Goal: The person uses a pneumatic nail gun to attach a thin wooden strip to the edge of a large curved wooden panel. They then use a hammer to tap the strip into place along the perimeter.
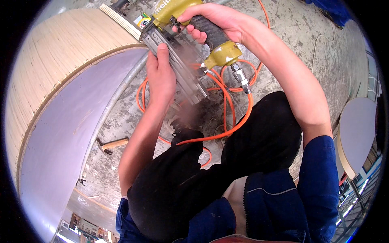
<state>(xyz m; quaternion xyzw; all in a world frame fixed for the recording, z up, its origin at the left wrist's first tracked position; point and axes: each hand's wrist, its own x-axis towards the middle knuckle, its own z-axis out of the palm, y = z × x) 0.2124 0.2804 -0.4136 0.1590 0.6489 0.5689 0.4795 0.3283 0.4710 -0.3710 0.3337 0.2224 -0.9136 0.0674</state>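
Observation:
A yellow-green pneumatic nail gun (pixel 224 54) with a black grip is in my right hand (pixel 221 20), its fingers wrapped round the grip near the trigger. My left hand (pixel 161 77) grips the gun's long metal magazine (pixel 175 65), thumb lying along it. The gun's nose points left, against or very close to the edge of a large curved panel (pixel 73 34) with a pale wood-toned, streaked outer face and a light purple-grey inner face. From a metal coupling (pixel 240 76) at the grip's end runs an orange air hose (pixel 250 106).
The orange hose loops across the worn concrete floor (pixel 300 52) around my feet. A claw hammer (pixel 112 145) with a wooden handle lies beside the curved panel. A round-edged grey board (pixel 358 129) stands at the right. Someone's blue-clad leg (pixel 334 10) shows at the top right.

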